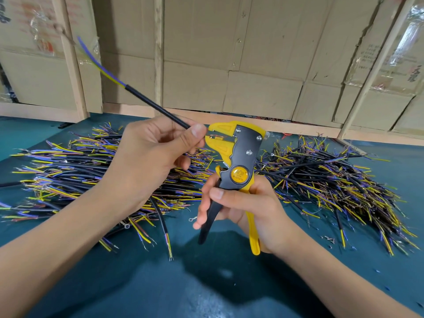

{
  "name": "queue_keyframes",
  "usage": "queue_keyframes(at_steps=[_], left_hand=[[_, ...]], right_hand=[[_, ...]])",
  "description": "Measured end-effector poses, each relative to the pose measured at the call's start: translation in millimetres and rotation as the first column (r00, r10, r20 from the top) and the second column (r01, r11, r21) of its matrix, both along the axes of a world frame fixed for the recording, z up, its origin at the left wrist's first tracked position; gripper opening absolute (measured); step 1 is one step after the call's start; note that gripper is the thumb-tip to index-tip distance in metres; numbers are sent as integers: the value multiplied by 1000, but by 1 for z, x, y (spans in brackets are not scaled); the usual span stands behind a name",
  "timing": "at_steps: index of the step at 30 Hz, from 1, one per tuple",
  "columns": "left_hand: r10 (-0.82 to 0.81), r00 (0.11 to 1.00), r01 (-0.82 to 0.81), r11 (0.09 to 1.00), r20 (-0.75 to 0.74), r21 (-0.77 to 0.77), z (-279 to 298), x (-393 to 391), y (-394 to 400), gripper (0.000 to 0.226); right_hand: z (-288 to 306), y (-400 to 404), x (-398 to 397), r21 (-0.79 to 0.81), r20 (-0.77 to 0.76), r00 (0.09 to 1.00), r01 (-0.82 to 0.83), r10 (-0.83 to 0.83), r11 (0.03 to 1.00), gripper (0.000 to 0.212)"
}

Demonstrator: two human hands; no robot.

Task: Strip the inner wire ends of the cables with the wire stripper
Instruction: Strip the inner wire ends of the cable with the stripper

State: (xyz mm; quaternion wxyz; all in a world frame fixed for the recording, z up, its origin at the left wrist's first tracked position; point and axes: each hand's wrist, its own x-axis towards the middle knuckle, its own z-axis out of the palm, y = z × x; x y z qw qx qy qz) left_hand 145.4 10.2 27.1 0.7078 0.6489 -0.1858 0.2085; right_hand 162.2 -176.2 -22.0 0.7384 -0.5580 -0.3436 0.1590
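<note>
Cable end sat in the stripper's mouth.
Left hand (151,145) pinched the black cable (156,106); right hand (247,207) gripped the wire stripper (238,157) handles.

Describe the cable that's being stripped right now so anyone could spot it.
Above the blue table, between two cable heaps, the left hand pinches one black cable. Unlike the heaped ones, it is lifted, its near end in the yellow wire stripper, its far end pointing up left.
</note>
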Motion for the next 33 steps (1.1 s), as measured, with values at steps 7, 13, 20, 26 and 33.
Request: queue_keyframes(at_steps=[7,13,20,26,33], left_hand=[[-164,977,141,975,-133,-169,3,-3,-3,30],[-290,926,228,940,-242,-253,7,-3,-1,24],[-401,846,296,902,-353,-316,13,-5,4,17],[-317,874,226,936,-368,-270,12,-3,5,8],[-197,927,152,976,-320,-158,13,1,4,19]], right_hand=[[0,-1,-1,-28,20,1000,0,1,1000,13],[0,0,-3,-47,27,1000,13,-12,999,15],[2,0,-5,-89,41,999,34,-31,995,12],[4,0,-7,-149,56,995,84,-76,985,5],[7,2,-8,-147,22,995,100,-98,984,6]])
